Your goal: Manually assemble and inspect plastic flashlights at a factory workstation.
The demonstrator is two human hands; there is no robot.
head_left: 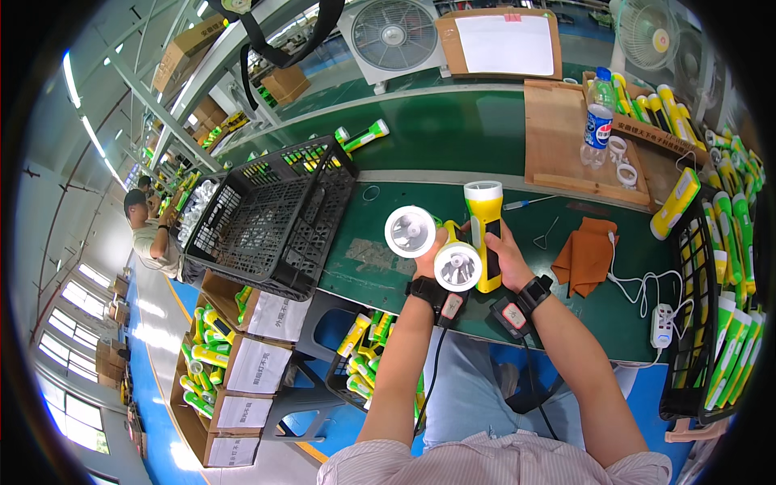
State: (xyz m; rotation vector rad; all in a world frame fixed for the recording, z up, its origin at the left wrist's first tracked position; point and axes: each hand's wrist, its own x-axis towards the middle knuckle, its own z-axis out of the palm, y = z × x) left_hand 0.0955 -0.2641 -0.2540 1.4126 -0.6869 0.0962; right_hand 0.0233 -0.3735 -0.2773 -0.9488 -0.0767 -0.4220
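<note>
Over the green workbench, my left hand (430, 260) is closed round yellow flashlights, their bodies mostly hidden by my fingers and the lamp heads. One round reflector head (410, 232) faces up above the hand; a second reflector head (457, 267) sits just to its lower right. My right hand (507, 257) grips a yellow flashlight (483, 218) with a black side panel, its white head pointing away from me. This flashlight stands close beside the left-hand ones. Each wrist wears a black band with a cabled box.
Black crates (267, 210) stand at the left, and another black crate (691, 323) holds flashlights at the right. An orange cloth (585, 257), a white power strip (662, 326) with cables and a bottle (598, 121) lie rightward. Boxes of flashlights (212, 356) sit below left.
</note>
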